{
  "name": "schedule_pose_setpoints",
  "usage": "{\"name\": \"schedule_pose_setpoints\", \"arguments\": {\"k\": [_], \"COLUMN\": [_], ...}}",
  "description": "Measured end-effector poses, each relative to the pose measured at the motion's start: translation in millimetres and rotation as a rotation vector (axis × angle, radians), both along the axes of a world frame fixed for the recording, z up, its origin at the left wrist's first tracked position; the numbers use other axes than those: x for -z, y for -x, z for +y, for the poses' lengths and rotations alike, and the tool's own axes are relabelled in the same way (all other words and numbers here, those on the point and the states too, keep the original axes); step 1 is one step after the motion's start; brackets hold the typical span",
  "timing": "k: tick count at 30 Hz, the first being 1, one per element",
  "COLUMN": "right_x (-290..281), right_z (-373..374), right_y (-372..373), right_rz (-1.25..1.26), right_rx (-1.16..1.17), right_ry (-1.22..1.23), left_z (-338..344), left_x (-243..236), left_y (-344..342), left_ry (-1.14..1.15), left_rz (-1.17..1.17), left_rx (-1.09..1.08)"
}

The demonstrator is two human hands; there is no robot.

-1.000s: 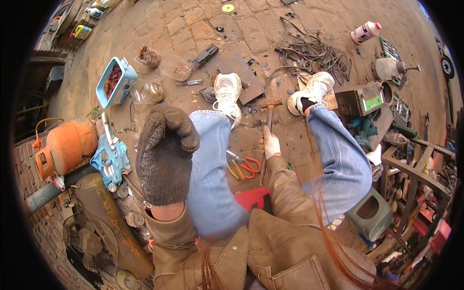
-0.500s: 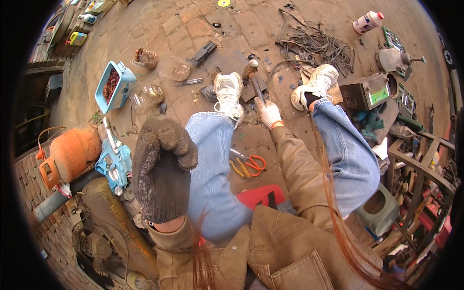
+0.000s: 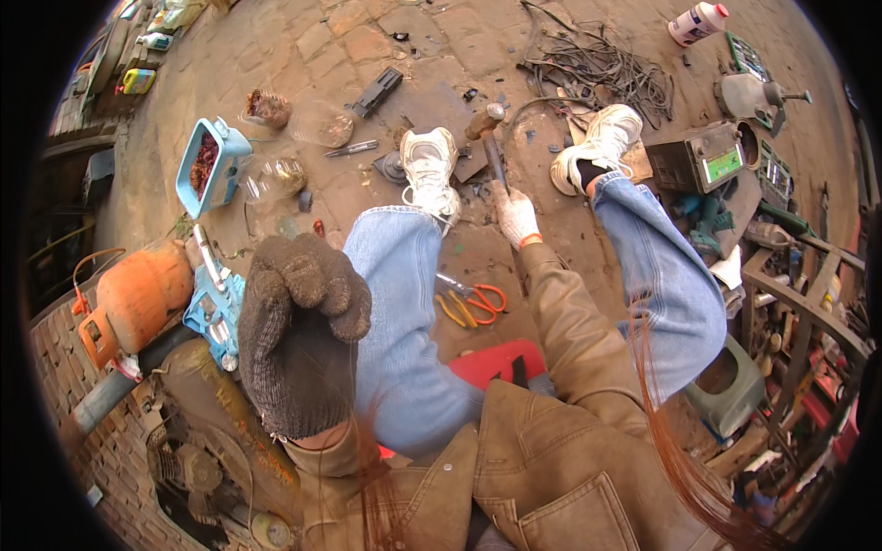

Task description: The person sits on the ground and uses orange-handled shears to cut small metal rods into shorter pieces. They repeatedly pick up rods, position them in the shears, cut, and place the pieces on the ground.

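My right hand [image 3: 516, 218], in a white knit glove, is closed round the handle of a hammer [image 3: 496, 156]. The hammer's head points away from me, low over the brick ground between my shoes. My left hand [image 3: 305, 335] is raised above my left thigh in a dark, dusty glove. Its fingers curl toward the palm, and nothing shows in them. On the ground between my legs lie scissors with orange handles [image 3: 487, 298] and a yellow-handled tool [image 3: 455, 309], probably pliers. Small dark scraps are scattered around the hammer.
A blue tub [image 3: 220, 165] of reddish scraps and clear plastic containers [image 3: 274, 179] stand ahead left. A tangle of black cable [image 3: 606, 73] lies ahead. An orange gas cylinder [image 3: 138, 289] is at left; a dark battery-like box [image 3: 689, 161] and wooden frame [image 3: 808, 303] are at right.
The hammer's head has shifted slightly right, and my right hand has moved a little nearer me. My left hand has moved slightly left and down, its fingers still curled.
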State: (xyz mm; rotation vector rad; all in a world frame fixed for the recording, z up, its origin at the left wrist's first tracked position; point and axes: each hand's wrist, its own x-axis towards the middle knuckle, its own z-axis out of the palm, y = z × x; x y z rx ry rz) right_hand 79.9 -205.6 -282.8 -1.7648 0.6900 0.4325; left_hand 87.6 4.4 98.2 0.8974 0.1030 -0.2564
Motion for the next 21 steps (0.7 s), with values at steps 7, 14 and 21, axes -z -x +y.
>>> {"name": "schedule_pose_setpoints", "arguments": {"k": [7,14,21], "right_x": [4.4,-5.3,-15.6], "right_z": [8.4,8.6,16.5], "right_y": [11.8,13.6,11.3], "right_rz": [-0.082,0.044,-0.04], "right_rx": [-0.032,-0.061,-0.025], "right_ry": [0.169,0.064,0.157], "left_z": [-12.3,-19.4,-38.6], "left_x": [-5.4,-6.9,-14.0], "left_y": [4.9,4.2,8.5], "left_ry": [-0.047,0.008,-1.359], "left_rz": [0.018,0.01,-0.518], "left_rx": [0.043,0.021,0.67]}}
